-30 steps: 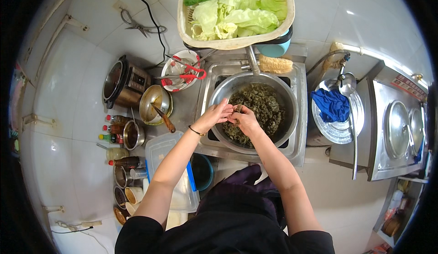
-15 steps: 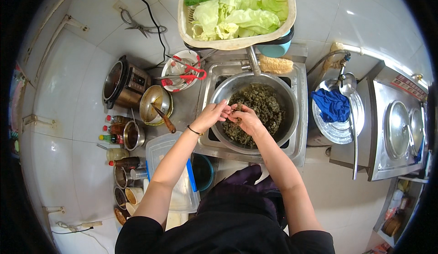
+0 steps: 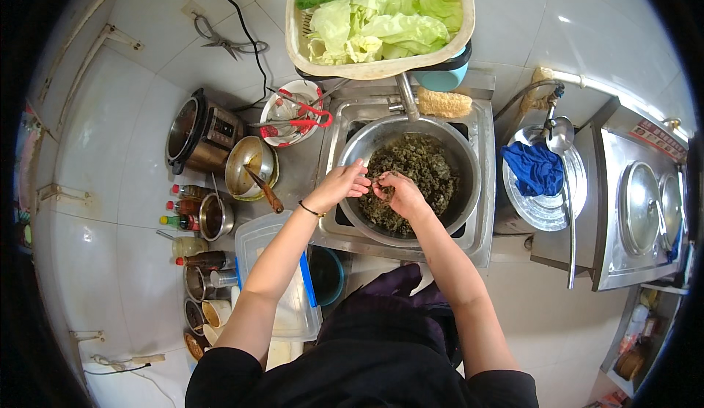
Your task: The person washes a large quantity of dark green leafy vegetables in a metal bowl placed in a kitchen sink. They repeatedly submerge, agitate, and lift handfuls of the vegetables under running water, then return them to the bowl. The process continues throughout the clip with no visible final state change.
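Note:
A wide metal basin (image 3: 470,188) sits over the sink, holding a heap of wet, dark green-brown leafy food (image 3: 425,166) in small crinkled clumps. Above its left side is my left hand (image 3: 347,182), open, with the fingers stretched toward the right hand and a dark band on the wrist. Over the heap, my right hand (image 3: 400,194) has its fingers curled and pinched together. Whatever is between those fingertips is too small to make out. A small gap separates the two hands.
Behind the basin are a faucet (image 3: 405,98), a loofah-like sponge (image 3: 444,104) and a basket of lettuce (image 3: 381,63). At left stand a bowl with red-handled tongs (image 3: 312,122), a pan (image 3: 238,177), an electric cooker (image 3: 213,135) and bottles. A blue cloth (image 3: 535,170) lies on a lid at right.
My hands have drawn slightly apart; before, their fingertips met around a dark bit. The left fingers have straightened, while the right fingers have curled in. The basin has stayed put.

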A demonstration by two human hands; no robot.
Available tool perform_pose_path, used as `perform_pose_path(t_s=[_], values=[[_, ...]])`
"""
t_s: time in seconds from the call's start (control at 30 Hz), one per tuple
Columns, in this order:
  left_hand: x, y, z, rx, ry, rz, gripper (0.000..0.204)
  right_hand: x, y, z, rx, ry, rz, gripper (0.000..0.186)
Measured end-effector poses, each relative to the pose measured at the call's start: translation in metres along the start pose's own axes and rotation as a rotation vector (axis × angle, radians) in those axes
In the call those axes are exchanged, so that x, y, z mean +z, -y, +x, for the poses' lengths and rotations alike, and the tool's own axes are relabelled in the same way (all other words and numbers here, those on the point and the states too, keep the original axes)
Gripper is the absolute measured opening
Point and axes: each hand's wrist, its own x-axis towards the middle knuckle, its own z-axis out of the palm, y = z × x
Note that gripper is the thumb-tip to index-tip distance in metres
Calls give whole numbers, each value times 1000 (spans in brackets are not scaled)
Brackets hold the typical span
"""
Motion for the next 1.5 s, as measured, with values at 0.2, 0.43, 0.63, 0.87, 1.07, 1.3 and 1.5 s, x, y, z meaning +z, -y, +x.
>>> perform_pose_path(t_s=[0.2, 0.43, 0.63, 0.87, 1.07, 1.3, 1.5], values=[[-2, 5, 0, 158, -5, -64, 38, 2, 6, -6, -10, 8, 21, 9], [13, 22, 14, 567, -140, 99, 28, 6, 0, -2, 41, 91, 62, 10], [33, 17, 3, 608, -245, 410, 41, 17, 4, -8, 45, 79, 69, 13], [29, 26, 3, 646, -201, 632, 64, 16, 0, -6, 55, 27, -1, 11], [23, 34, 3, 620, -81, 338, 70, 5, 0, -1, 43, 13, -15, 9], [6, 44, 6, 595, 65, -104, 64, 5, -2, 3, 43, 35, 17, 6], [-14, 51, 9, 496, -112, -249, 49, -2, 5, -3, 33, 15, 10, 7]])
